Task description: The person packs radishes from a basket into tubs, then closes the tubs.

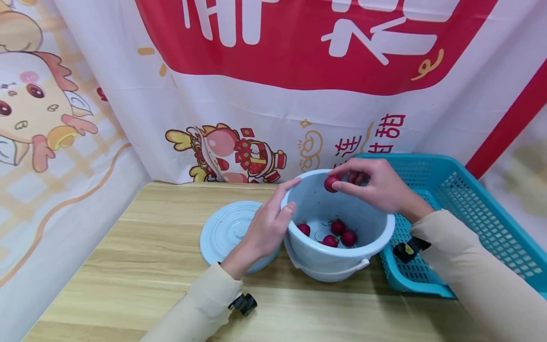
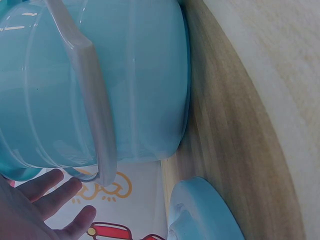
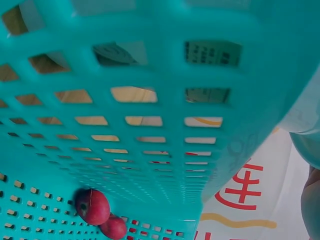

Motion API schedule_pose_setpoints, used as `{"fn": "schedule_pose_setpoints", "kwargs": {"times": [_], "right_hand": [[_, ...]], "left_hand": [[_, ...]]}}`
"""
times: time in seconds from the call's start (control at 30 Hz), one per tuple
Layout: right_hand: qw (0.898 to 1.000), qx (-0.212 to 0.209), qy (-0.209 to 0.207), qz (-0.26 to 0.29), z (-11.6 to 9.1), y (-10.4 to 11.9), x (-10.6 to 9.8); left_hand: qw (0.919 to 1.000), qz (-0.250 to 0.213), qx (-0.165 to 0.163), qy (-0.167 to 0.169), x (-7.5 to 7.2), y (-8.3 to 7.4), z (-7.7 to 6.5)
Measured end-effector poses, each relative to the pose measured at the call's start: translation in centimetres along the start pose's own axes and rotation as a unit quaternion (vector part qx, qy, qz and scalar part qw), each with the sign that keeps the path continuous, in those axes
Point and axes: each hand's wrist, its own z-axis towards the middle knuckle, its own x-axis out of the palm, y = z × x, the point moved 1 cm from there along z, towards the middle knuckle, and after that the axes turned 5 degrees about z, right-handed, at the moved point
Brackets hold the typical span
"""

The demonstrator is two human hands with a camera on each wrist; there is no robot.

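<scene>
Red, round radish [image 1: 331, 184]: pinched by right hand [image 1: 373, 185] above the bucket's [image 1: 325, 260] mouth. Left hand [image 1: 268, 224] holds the bucket's left rim.

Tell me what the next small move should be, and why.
Probably lower the pinched radish a little and release it inside the bucket. The right hand holds it at the bucket's mouth, four other radishes lie inside, and the left hand touches the rim, which should help steady it. This moment alone doesn't settle whether the radish is going in or out.
</scene>
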Motion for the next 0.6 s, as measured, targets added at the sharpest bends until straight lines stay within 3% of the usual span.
{"fn": "schedule_pose_setpoints", "kwargs": {"times": [0.6], "right_hand": [[1.000, -0.019, 0.012, -0.010, 0.15, -0.24, 0.05]], "left_hand": [[1.0000, 0.004, 0.007, -0.001, 0.02, 0.06, 0.04]]}}
